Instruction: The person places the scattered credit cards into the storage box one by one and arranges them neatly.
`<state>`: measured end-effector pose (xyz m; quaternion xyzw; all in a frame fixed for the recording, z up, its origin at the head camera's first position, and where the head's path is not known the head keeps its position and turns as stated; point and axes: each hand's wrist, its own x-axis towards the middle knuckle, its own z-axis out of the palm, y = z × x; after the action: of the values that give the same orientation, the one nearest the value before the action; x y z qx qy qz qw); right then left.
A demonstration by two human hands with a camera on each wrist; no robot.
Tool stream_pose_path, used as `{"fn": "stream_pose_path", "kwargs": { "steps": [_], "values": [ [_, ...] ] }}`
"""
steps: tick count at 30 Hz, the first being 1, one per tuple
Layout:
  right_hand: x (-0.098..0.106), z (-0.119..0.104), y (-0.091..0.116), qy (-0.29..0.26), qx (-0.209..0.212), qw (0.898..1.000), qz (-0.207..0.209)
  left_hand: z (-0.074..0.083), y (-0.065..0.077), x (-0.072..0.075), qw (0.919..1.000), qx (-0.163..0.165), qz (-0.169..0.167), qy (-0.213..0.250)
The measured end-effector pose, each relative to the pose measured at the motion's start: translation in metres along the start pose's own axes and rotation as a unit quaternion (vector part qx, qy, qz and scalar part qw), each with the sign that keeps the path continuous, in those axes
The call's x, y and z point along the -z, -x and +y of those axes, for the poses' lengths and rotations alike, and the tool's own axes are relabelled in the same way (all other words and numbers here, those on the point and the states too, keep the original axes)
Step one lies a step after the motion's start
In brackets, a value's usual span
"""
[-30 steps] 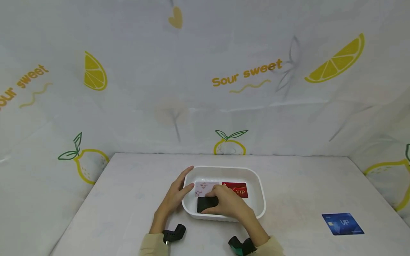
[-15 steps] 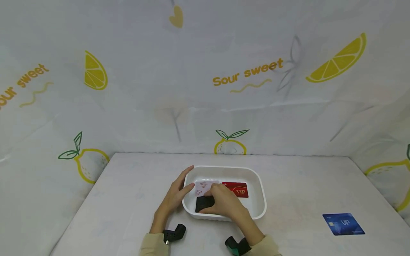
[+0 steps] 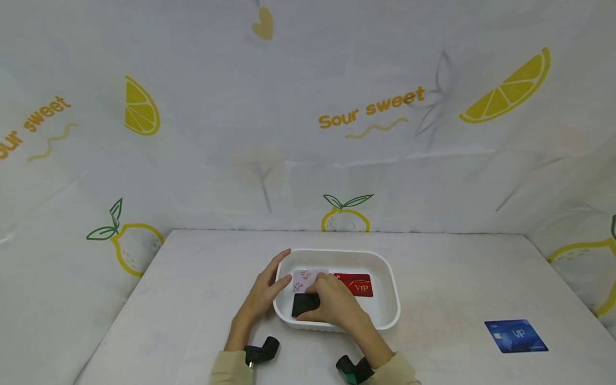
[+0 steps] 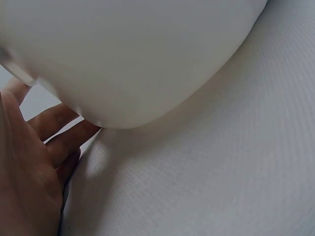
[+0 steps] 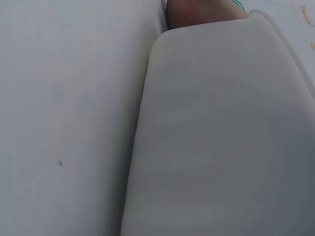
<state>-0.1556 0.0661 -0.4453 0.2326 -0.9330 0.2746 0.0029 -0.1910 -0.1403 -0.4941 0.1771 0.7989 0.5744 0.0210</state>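
In the head view, a white plastic tray (image 3: 385, 299) stands on the table. My left hand (image 3: 263, 291) grips its left side, thumb over the rim and fingers along the outer wall; the left wrist view shows those fingers (image 4: 66, 140) touching the wall. My right hand (image 3: 337, 302) is down inside the tray, holding a black card (image 3: 304, 305) between thumb and fingers at the front left. The hand covers the card's right part. Behind it lie a pale pink flowered card (image 3: 304, 279), partly hidden by the fingers, and a red VIP card (image 3: 358, 285) to the right.
A blue VIP card (image 3: 517, 336) lies on the white table (image 3: 447, 289), well right of the tray. A white sheet with lemon prints (image 3: 289, 133) hangs behind and at the sides. The right wrist view is mostly filled by the tray's outer wall (image 5: 216, 137).
My right hand has shifted slightly left and away from me inside the tray, and the black card has moved with it. The pink card has edged slightly backward. My left hand stays put.
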Motion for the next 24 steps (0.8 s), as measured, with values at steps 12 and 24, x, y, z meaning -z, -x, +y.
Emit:
{"fn": "stream_pose_path", "kwargs": {
  "steps": [12, 24],
  "values": [
    [-0.002, -0.0024, 0.0021, 0.002, -0.017, 1.0, -0.012, 0.0004, 0.0008, 0.0008, 1.0, -0.004, -0.004, -0.003],
    [-0.0032, -0.0012, 0.0023, 0.006, -0.018, 1.0, -0.004, 0.0017, 0.0005, -0.0001, 1.0, -0.001, -0.001, -0.005]
  ]
}}
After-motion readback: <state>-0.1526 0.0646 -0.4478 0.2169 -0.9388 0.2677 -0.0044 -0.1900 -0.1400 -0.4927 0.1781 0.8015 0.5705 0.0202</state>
